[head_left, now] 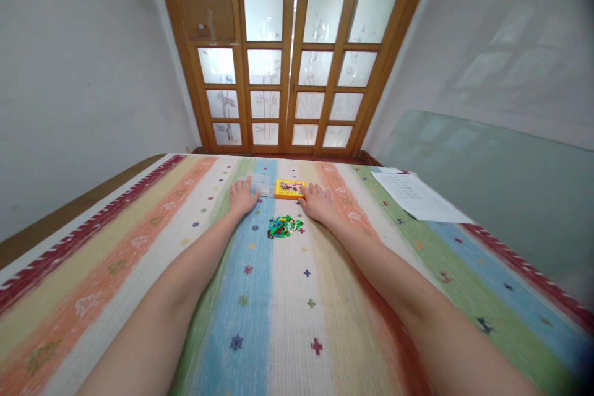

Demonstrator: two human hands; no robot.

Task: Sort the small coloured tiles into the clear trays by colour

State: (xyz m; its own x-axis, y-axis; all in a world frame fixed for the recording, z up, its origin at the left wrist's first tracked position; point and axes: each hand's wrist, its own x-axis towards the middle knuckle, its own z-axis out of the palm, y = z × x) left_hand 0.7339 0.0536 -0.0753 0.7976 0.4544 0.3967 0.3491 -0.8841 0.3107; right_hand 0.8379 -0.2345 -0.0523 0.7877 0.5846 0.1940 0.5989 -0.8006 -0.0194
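Note:
My left hand [243, 197] rests at the left edge of a clear plastic box [262, 184], its fingers stretched out and apart. Directly right of that box lies a small yellow box [289, 189] with a picture on its top. My right hand [317, 200] lies at the yellow box's right end, fingers spread, with the thumb side touching it. Between my forearms, nearer to me, sits a loose pile of small toy building bricks [284, 227], mostly green with some blue, yellow, white and dark red pieces.
A striped tablecloth [245, 322] covers the long table. Sheets of printed paper [420, 197] lie toward the right edge. Beyond the far edge stand wooden doors [290, 68] with frosted panes, and a pale glass panel [492, 179] leans along the right wall.

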